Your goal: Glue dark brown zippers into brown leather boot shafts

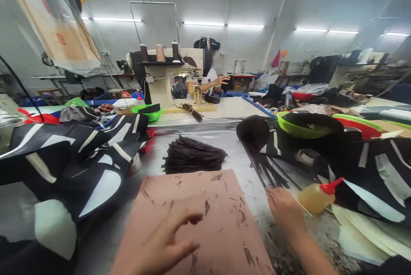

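My left hand (170, 240) hovers over a pinkish board (192, 189) marked with dark smears; its thumb and fingers are apart and nothing is between them. To the right of the board, my right hand (285, 213) has its fingertips closed at the near end of a dark strip (260, 172). That strip belongs to a loose fan of strips running back to a dark rounded piece (253, 131). A thin pale stick (305, 209) shows beside my right hand; whether the hand holds it is unclear. Beyond the board lies a pile of short black strips (194, 155).
A red-tipped bottle of yellowish liquid (317, 198) stands close to my right hand. Black pieces with white patches (105, 185) heap up on the left, and similar ones (362, 168) on the right. Behind is a sewing machine (160, 82), with a person's arm (208, 83) beyond it.
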Action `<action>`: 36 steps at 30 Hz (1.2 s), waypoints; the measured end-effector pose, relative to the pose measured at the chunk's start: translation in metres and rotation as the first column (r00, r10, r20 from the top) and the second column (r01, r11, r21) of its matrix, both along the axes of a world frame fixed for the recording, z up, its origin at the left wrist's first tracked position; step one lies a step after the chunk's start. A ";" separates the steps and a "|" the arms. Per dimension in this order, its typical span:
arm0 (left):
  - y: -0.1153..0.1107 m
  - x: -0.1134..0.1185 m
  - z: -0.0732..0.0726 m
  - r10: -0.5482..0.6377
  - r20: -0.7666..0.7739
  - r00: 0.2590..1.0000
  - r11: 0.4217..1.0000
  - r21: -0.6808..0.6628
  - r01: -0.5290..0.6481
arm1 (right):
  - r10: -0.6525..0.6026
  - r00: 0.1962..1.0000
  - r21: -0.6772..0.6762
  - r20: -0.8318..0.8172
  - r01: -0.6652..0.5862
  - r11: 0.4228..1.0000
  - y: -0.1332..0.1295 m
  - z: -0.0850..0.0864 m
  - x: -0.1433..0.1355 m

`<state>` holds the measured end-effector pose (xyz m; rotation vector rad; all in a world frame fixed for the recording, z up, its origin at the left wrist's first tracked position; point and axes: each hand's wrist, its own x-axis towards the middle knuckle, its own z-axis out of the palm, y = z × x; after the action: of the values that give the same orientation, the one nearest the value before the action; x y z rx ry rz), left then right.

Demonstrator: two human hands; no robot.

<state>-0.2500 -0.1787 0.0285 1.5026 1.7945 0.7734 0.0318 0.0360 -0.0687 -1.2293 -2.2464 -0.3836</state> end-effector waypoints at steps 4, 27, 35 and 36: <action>0.048 -0.008 -0.017 0.102 -0.164 0.981 0.985 -0.119 -0.122 | 0.356 0.929 -0.205 -0.103 -0.370 0.906 -0.003 0.024 -0.101; 0.124 -0.026 -0.059 -0.003 -0.620 0.785 0.999 0.023 0.022 | 0.263 0.965 -0.687 0.002 -0.190 0.701 0.019 0.054 -0.233; 0.130 -0.022 -0.062 -0.049 -0.663 0.747 0.992 0.058 0.116 | 0.329 0.944 -0.624 -0.029 -0.274 0.732 0.010 0.065 -0.230; 0.129 -0.022 -0.062 -0.047 -0.662 0.748 0.991 0.062 0.118 | 0.329 0.944 -0.617 -0.011 -0.266 0.741 0.011 0.064 -0.230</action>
<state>-0.2718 -0.0494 -0.0331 2.0928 2.1827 0.2843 -0.1981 0.0466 -0.0047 -1.1112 -2.7083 0.4692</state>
